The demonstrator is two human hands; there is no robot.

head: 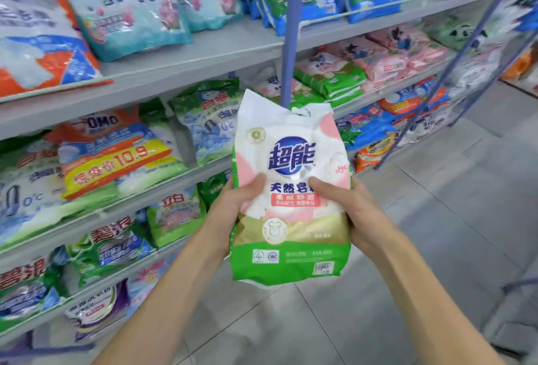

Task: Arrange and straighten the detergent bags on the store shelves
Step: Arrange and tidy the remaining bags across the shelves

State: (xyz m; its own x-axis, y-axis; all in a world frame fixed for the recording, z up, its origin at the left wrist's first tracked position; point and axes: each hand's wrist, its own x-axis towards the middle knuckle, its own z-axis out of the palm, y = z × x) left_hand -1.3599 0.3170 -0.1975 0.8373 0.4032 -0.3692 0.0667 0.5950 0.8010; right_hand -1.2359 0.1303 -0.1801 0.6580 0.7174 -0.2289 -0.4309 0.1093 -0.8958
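One detergent bag (291, 160) gripped by left hand (233, 204) and right hand (359, 213), stocked grey shelves (174, 61), tiled floor (436, 219)

Grey store shelves (203, 53) carry teal detergent bags (131, 15) leaning at the upper tier's front edge, and an OMO bag (113, 152) one tier below.

Grey tiled floor (436, 219) runs beside long grey shelving (218, 42) with blue uprights (291, 29).
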